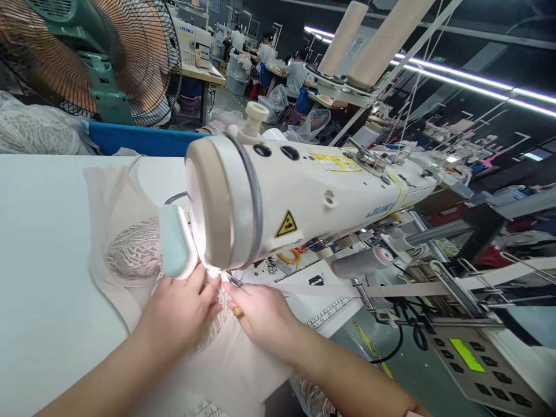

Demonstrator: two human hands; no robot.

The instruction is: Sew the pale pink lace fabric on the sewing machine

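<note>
A white sewing machine [304, 197] lies across the middle of the view, its lamp lit over the needle area. A pale pink garment with lace [130, 255] is spread on the white table [43, 243] and runs under the machine head. My left hand [178, 313] rests on the fabric just left of the needle, fingers pressed down and bent. My right hand [260, 313] is beside it, pinching the fabric edge together with small metal tweezers [232, 281] at the needle. A beige elastic band [391, 289] feeds in from the right.
A large standing fan [99, 58] is at the back left above a blue bin edge [139, 139]. Two thread cones [369, 40] stand behind the machine. A control panel with a green screen [467, 354] sits at lower right. Other people work at far tables.
</note>
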